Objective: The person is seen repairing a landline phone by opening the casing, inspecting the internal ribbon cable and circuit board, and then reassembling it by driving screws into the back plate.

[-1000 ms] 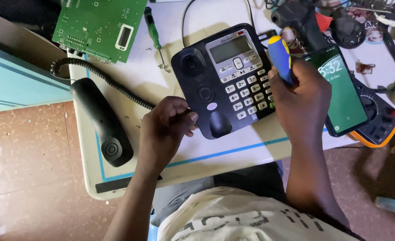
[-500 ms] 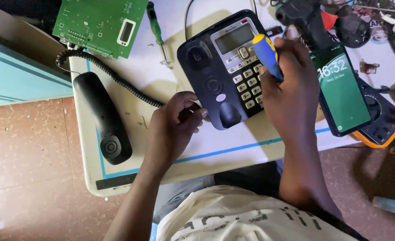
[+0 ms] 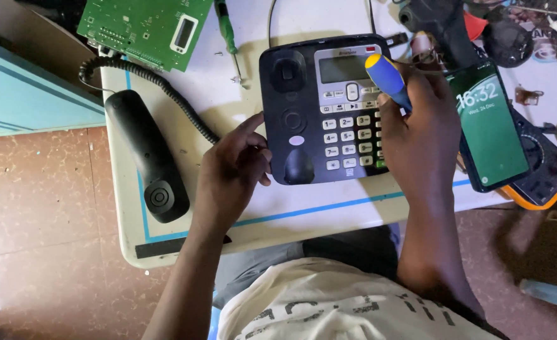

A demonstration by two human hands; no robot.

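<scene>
A dark desk telephone base [image 3: 310, 107] with a grey keypad and small screen lies flat on the white table [image 3: 303, 211]. My left hand [image 3: 231, 173] grips its left front corner, thumb and fingers on the edge. My right hand [image 3: 420, 135] rests over the phone's right side and holds a screwdriver with a blue and yellow handle [image 3: 387, 79]; its tip is hidden under my hand. The black handset [image 3: 146, 154] lies off the cradle to the left, joined by a coiled cord [image 3: 165, 94].
A green circuit board [image 3: 140, 28] and a green-handled screwdriver [image 3: 228, 31] lie at the back. A smartphone [image 3: 492, 129] with a lit green screen sits right of the telephone, over an orange-edged meter [image 3: 543, 182]. Dark tools crowd the back right corner. Brown tiled floor lies at left.
The telephone base has turned from tilted to nearly square with the table edge. My right hand with the screwdriver has come down over its right side. My left hand stays on the left corner.
</scene>
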